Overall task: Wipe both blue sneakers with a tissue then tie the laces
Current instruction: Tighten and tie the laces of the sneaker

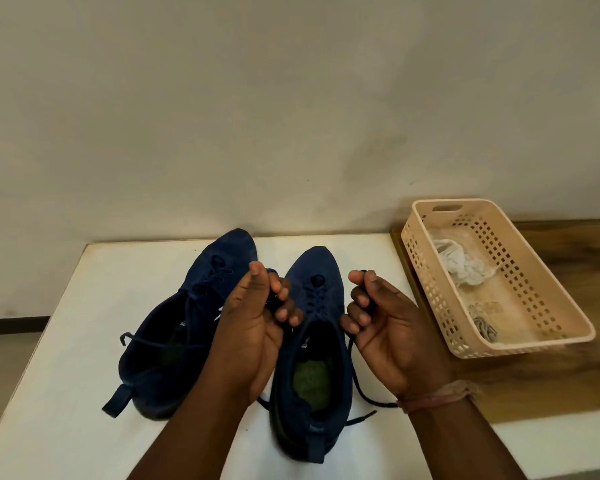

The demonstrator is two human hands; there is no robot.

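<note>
Blue laces are being pinched in both hands above the right sneaker [310, 327] on the white table [84, 306] in the head view: the left hand [257, 323] is curled round one lace end, the right hand [383, 323] round the other, so tying is judged to be under way on this shoe. Wiping is judged finished, since a crumpled tissue [465, 266] is lying in the beige basket [568, 320], while the left sneaker [187, 306] beside it is being left with laces loose.
</note>
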